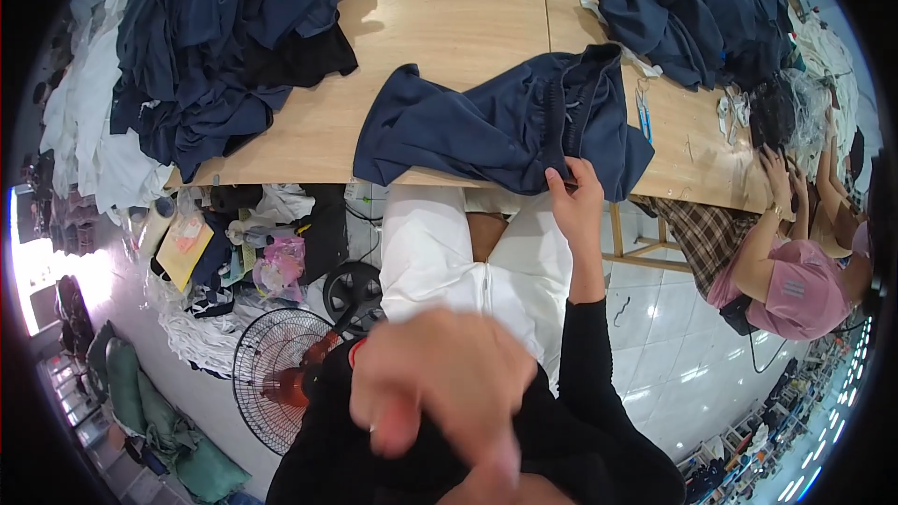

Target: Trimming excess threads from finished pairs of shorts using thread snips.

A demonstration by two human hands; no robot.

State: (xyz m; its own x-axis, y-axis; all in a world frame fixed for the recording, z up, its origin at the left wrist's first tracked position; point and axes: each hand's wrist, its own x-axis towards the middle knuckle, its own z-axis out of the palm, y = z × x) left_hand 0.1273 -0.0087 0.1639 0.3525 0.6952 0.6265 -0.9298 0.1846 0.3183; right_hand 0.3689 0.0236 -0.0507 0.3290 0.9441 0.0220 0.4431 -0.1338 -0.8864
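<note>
A pair of navy elastic-waist pants [468,126] lies across the near edge of the table, with its gathered waistband toward the right. My right hand [578,198] pinches the fabric at the lower end of that waistband, thumb on top. My left hand [440,374] is raised close to the camera, above my lap, and is away from the pants. Motion blur smears its fingers, so I cannot tell whether they hold anything. Just right of the waistband lie small blue-handled thread snips [644,112].
Piles of navy garments [234,28] [697,9] sit at the table's far left and far right. A person in a pink top [795,285] works at the right end. A black standing fan [281,379] is at my left, near heaped cloth scraps [234,243].
</note>
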